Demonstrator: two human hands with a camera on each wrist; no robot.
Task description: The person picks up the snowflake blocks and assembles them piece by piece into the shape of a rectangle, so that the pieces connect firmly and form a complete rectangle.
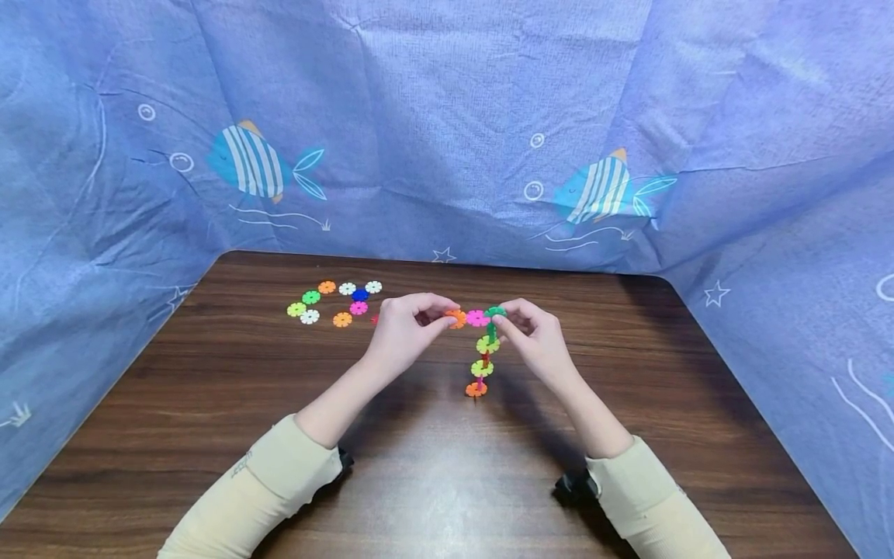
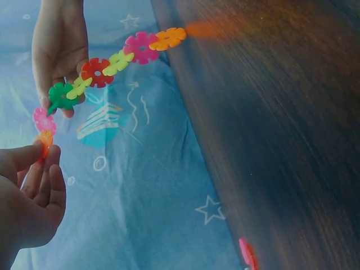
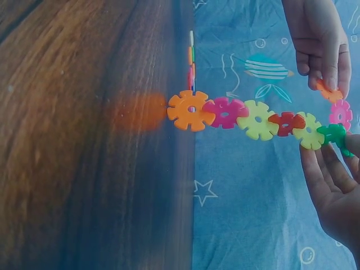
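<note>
Both hands hold a chain of slotted plastic flower discs above the table. At its upper left end, my left hand (image 1: 405, 330) pinches an orange disc (image 1: 458, 318) between thumb and fingers. A pink disc (image 1: 478, 318) links it to a green disc (image 1: 496, 311), which my right hand (image 1: 538, 335) pinches at the corner. From there the chain runs down through another green disc (image 3: 333, 134), a yellow disc (image 3: 309, 130), a red disc (image 3: 287, 124), a second yellow disc (image 3: 258, 120) and a magenta disc (image 3: 226, 112). An orange disc (image 3: 191, 110) forms the lower end.
Loose flower discs lie at the table's back left, among them a green disc (image 1: 310, 297), a blue disc (image 1: 359, 296) and a white disc (image 1: 310, 317). A red piece (image 1: 374, 319) is partly hidden by the left hand. Behind the wooden table (image 1: 244, 373) hangs a blue fish-print cloth (image 1: 433, 155).
</note>
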